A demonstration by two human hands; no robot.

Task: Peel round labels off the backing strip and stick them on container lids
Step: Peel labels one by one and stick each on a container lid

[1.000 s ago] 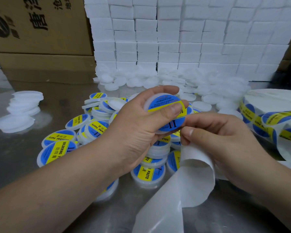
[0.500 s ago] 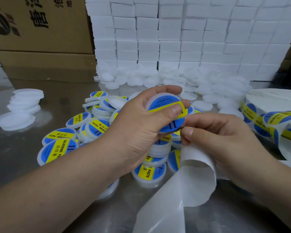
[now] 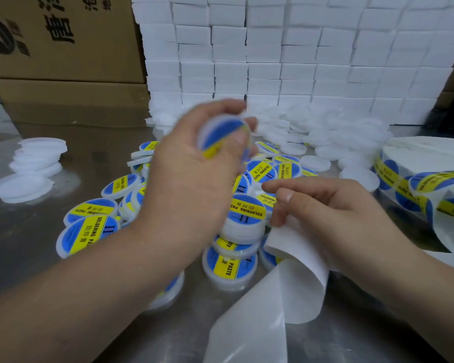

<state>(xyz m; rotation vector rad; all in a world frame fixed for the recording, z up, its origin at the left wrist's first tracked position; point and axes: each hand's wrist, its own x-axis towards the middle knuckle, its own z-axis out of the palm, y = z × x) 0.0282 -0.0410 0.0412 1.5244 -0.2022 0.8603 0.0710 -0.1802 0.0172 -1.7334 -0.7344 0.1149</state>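
Blue-and-yellow label sat on the round container that the left hand gripped above the pile of labelled containers.

Motion blur softened that hand, yet its fingers were curled round the container's rim and the thumb lay across the label. The right hand pinched the bare white backing strip between thumb and fingers, with the index finger stretched out towards the left; the strip curled down onto the shiny metal worktop. Further right lay the label roll, its printed labels showing. Plain white lids were heaped behind the pile, before a wall of white blocks, and more white lids were stacked at the left near cardboard boxes.
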